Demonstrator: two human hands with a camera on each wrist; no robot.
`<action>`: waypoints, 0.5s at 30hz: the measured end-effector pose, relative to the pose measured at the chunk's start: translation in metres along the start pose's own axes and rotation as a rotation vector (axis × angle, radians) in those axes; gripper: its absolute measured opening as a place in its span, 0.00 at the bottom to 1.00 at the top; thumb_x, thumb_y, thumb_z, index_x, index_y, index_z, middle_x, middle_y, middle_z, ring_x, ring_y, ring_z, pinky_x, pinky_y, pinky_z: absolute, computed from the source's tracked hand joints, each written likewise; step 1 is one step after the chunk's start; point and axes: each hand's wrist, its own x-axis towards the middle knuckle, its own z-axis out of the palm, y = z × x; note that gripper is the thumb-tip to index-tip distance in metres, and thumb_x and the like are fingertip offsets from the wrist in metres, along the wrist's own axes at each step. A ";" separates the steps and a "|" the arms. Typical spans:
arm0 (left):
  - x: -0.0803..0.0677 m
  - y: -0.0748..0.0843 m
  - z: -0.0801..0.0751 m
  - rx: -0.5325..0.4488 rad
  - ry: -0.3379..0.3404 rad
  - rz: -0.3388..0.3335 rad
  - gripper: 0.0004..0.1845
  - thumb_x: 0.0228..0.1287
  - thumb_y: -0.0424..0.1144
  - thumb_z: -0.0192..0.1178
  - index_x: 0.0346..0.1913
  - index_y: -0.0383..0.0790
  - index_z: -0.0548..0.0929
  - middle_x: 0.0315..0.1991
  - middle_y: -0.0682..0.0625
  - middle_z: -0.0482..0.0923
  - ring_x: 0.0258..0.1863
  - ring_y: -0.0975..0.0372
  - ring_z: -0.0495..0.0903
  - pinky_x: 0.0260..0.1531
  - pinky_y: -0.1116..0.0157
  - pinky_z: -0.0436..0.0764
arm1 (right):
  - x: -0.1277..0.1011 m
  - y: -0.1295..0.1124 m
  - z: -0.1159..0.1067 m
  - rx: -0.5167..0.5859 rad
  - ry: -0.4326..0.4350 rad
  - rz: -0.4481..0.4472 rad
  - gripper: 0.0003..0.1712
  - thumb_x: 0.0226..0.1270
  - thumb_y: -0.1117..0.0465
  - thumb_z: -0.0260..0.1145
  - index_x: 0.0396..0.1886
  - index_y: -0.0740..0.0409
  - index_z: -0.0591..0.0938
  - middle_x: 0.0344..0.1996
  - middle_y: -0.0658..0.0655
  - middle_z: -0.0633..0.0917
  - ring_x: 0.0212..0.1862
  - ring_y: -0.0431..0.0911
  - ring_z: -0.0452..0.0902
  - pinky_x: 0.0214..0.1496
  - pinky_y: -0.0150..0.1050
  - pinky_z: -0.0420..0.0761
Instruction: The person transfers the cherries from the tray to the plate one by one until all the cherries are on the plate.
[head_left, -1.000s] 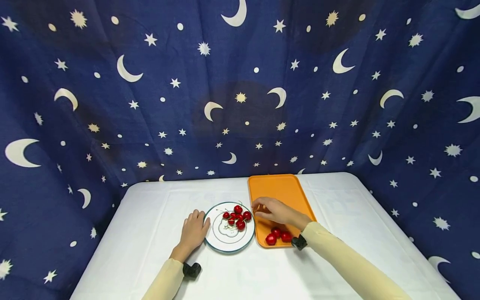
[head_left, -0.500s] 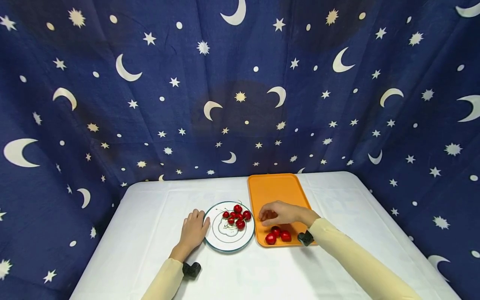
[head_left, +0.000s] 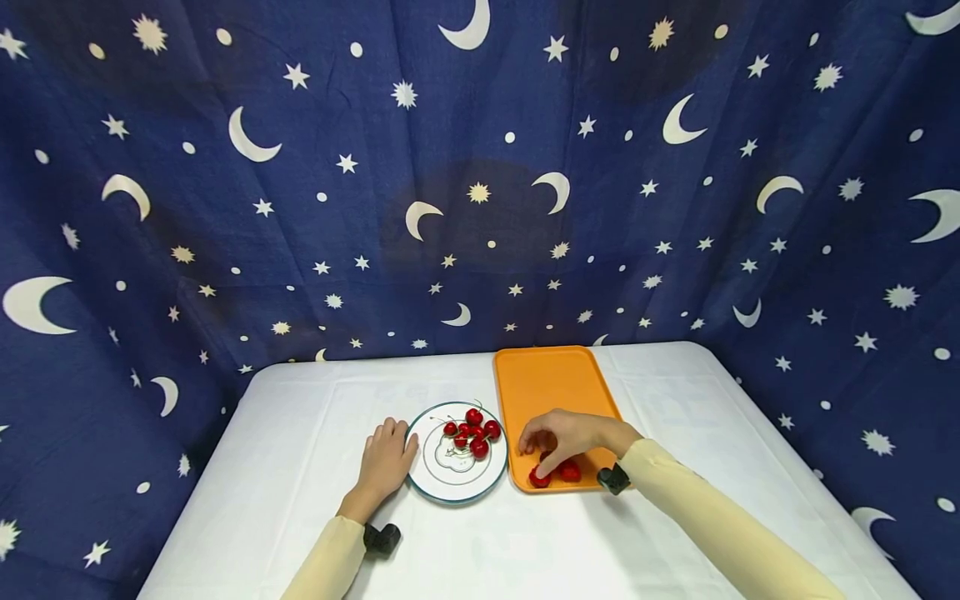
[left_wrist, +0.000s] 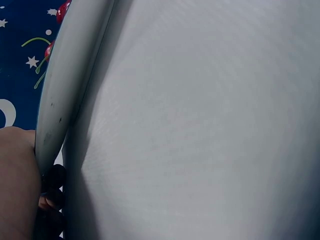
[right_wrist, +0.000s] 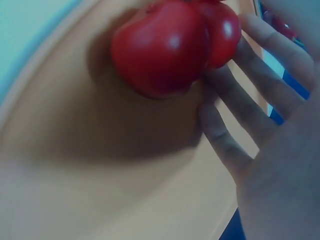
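Observation:
In the head view my left hand (head_left: 385, 457) lies at the left of a white plate (head_left: 446, 487) with a blue-green rim, its thumb touching the rim. Several red cherries with stems (head_left: 478, 448) sit on the plate. My right hand (head_left: 573, 433) is low over the front of an orange tray (head_left: 555, 375), fingers spread around red round fruits. In the right wrist view, one glossy red fruit (right_wrist: 160, 50) is nearest, with another red fruit (right_wrist: 222, 35) behind it by the fingertips. The hand partly covers the fruits in the head view.
A white cloth (head_left: 300, 433) covers the table. Behind and beside it hangs a dark blue curtain (head_left: 480, 275) with moons and stars. The tray stands just right of the plate, its far end near the table's back edge.
My right hand has moved from beside the plate back over the tray, then down to the red fruits at its front. The left hand and the plate keep their places.

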 end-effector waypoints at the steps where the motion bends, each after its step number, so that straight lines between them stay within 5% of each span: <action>1: 0.000 0.000 0.000 0.000 0.000 0.000 0.17 0.78 0.46 0.51 0.50 0.34 0.79 0.38 0.45 0.68 0.35 0.57 0.63 0.38 0.60 0.62 | 0.000 0.000 0.000 0.007 -0.005 -0.002 0.21 0.59 0.51 0.79 0.50 0.50 0.85 0.43 0.51 0.87 0.45 0.46 0.80 0.51 0.34 0.78; 15: 0.000 0.000 -0.001 0.004 0.018 0.014 0.16 0.77 0.44 0.51 0.50 0.34 0.79 0.37 0.46 0.68 0.34 0.58 0.62 0.38 0.59 0.62 | 0.001 -0.001 0.003 0.051 -0.049 -0.001 0.20 0.58 0.53 0.80 0.49 0.49 0.86 0.40 0.52 0.88 0.43 0.43 0.82 0.52 0.32 0.78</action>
